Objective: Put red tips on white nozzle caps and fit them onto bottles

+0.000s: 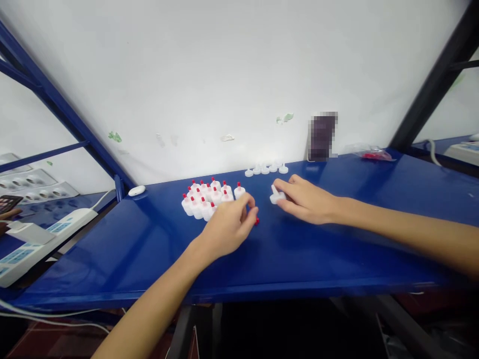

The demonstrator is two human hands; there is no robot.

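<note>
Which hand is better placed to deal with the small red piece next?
Probably the left hand: it is right beside the small red piece, while the right hand is farther off, with a white spouted piece at its fingertips.

Table (299, 267): passage is offered along the front strip and, at left, between the bottles (216, 195) and the white case (136, 191). A narrow lane is left between the left hand (229, 224) and the right hand (305, 199), edged by a red cap (257, 221) and a gripped nozzle (277, 197). Its far end is blocked by loose nozzles (265, 169); the rear is closed by the wall (224, 75).
</note>
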